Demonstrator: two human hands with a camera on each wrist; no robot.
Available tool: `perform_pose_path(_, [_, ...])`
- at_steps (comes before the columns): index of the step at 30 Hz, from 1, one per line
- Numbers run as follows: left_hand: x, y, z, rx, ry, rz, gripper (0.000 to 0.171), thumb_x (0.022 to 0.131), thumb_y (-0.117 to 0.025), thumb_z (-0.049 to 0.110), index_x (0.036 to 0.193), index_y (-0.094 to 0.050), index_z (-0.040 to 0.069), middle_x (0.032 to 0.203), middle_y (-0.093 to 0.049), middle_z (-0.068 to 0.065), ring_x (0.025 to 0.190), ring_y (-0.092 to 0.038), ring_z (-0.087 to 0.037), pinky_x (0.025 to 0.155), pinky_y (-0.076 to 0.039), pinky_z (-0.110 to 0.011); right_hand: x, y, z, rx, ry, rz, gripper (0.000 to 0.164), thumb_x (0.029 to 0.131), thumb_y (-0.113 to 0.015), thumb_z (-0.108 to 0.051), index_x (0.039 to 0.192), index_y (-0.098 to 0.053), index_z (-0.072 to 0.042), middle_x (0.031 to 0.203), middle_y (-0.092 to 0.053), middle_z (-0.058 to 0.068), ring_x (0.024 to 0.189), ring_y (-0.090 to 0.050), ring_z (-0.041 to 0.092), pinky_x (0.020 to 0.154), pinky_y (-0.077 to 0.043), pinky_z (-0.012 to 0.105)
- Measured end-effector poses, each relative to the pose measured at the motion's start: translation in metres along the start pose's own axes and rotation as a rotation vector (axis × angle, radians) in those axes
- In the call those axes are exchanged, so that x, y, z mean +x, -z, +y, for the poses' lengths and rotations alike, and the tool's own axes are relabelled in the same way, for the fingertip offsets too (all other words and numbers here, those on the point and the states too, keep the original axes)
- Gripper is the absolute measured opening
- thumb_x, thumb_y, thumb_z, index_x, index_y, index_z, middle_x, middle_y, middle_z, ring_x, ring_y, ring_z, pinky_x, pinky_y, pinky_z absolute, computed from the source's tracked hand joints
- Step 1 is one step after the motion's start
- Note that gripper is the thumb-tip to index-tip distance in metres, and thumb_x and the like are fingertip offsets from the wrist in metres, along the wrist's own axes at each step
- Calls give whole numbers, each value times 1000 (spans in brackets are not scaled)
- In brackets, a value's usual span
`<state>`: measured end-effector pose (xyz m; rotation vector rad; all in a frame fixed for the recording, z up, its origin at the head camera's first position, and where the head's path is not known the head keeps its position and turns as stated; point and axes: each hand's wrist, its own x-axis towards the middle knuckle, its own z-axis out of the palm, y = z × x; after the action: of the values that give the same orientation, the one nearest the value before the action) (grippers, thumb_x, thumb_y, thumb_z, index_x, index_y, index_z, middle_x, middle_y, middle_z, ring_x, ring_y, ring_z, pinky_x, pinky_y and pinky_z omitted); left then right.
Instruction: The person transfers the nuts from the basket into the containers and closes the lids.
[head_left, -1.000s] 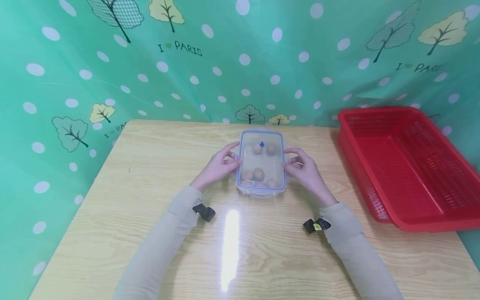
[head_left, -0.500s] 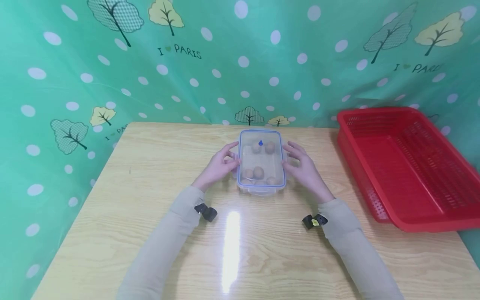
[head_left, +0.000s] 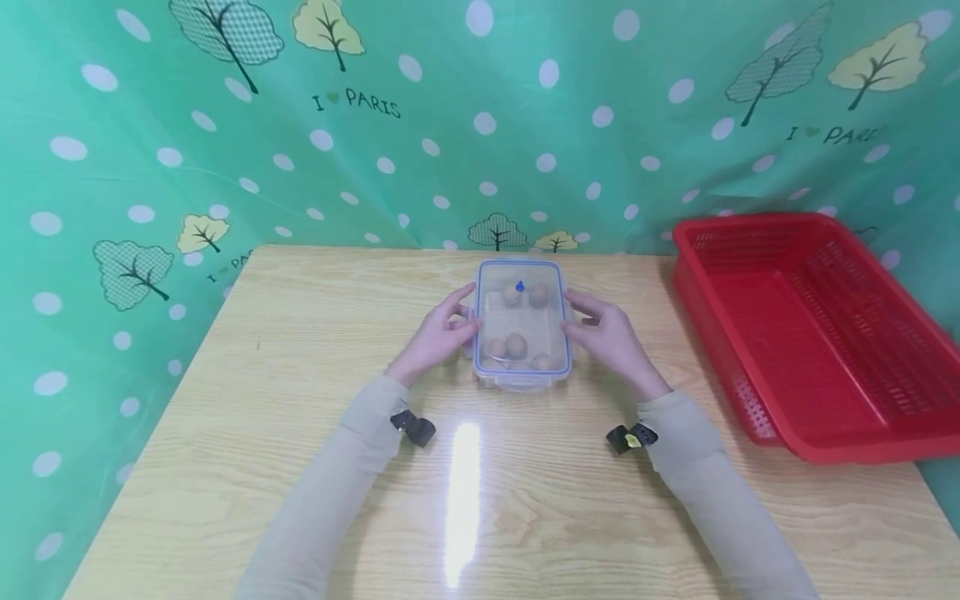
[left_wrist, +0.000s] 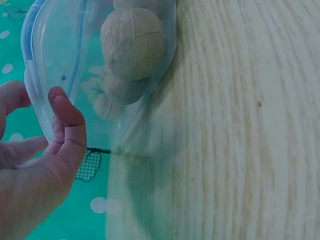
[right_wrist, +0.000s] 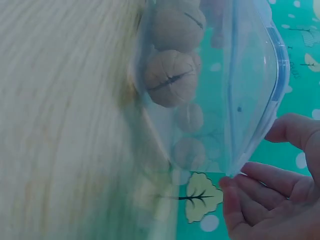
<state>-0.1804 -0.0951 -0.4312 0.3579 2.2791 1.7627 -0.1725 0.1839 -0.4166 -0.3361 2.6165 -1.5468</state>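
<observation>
A clear plastic food container (head_left: 525,323) with a blue seal line round its lid (head_left: 537,267) sits at the back middle of the table. Several round brown walnuts show through it, and the wrist views show cracks in the shells of some walnuts (left_wrist: 132,42). At the container's left side, my left hand (head_left: 435,333) holds the lid's edge between thumb and curled fingers. Opposite it, my right hand (head_left: 611,337) grips the right edge, its thumb and fingertips on the rim by the side flap. The lid is on; a small blue knob (head_left: 520,286) marks its far part.
A large red plastic basket (head_left: 780,400) stands on the right of the wooden table (head_left: 300,400). Behind the table hangs a green dotted cloth (head_left: 450,125). Each sleeve carries a small black camera (head_left: 414,428) at the wrist.
My right hand's fingers lifted and spread a little, then came back against the container's right edge. My left hand and the container stay nearly in place.
</observation>
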Motion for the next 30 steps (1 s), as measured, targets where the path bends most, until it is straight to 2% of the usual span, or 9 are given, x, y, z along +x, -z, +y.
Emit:
perform_pose_path(7, [-1,-3,-2,-48,5,26,67,94,-58,1,153,-26,7,107,-53,-16,79,-64,-16,75,-55,-28,-5,1,-10,-93,-103,64,39,89,-70,-18,125,-64,-2,127,-61,12,115,-57,33,93,-49,46])
perform_pose_path(9, [-1,-4,-2,-68,16,31,68,94,-57,1,153,-25,7,107,-53,-16,81,-64,-19,77,-55,-29,-5,1,-12,-100,-130,78,34,88,-72,-18,118,-68,-3,120,-64,13,113,-59,32,91,-49,46])
perform_pose_path(13, [-1,-6,-1,-106,42,51,68,93,-58,1,153,-27,9,107,-54,-16,85,-64,-23,80,-55,-33,-5,1,-15,-66,-156,84,29,87,-73,-17,113,-71,-1,113,-67,15,114,-59,31,97,-45,47])
perform_pose_path(16, [0,-7,-1,-129,42,60,68,93,-57,-1,153,-27,9,107,-56,-18,84,-65,-20,81,-55,-33,-5,-1,-17,-26,-149,84,30,88,-71,-13,114,-69,2,113,-66,18,114,-59,31,99,-45,45])
perform_pose_path(21, [-1,-8,-1,-156,35,57,69,93,-56,-3,153,-25,8,110,-55,-20,84,-64,-17,82,-55,-31,-5,-6,-18,30,-90,95,42,89,-67,0,129,-57,6,120,-61,25,109,-62,32,89,-52,37])
perform_pose_path(24, [-2,-9,-2,-168,43,59,69,93,-56,-3,153,-25,10,111,-55,-20,84,-63,-18,82,-55,-30,-5,-8,-15,100,-110,85,46,89,-65,3,134,-53,4,124,-59,25,109,-62,31,87,-52,31])
perform_pose_path(27, [-2,-10,-3,-175,48,58,69,94,-55,-3,154,-25,11,111,-54,-19,84,-63,-21,80,-55,-30,-6,-9,-12,153,-125,77,44,90,-64,3,132,-54,5,123,-60,24,111,-62,30,88,-51,29])
perform_pose_path(30, [-2,-10,-2,-176,46,61,68,94,-56,-2,154,-25,12,112,-53,-19,86,-62,-21,79,-55,-29,-6,-9,-14,105,-66,81,40,90,-62,4,129,-55,8,122,-60,26,110,-62,32,88,-51,31])
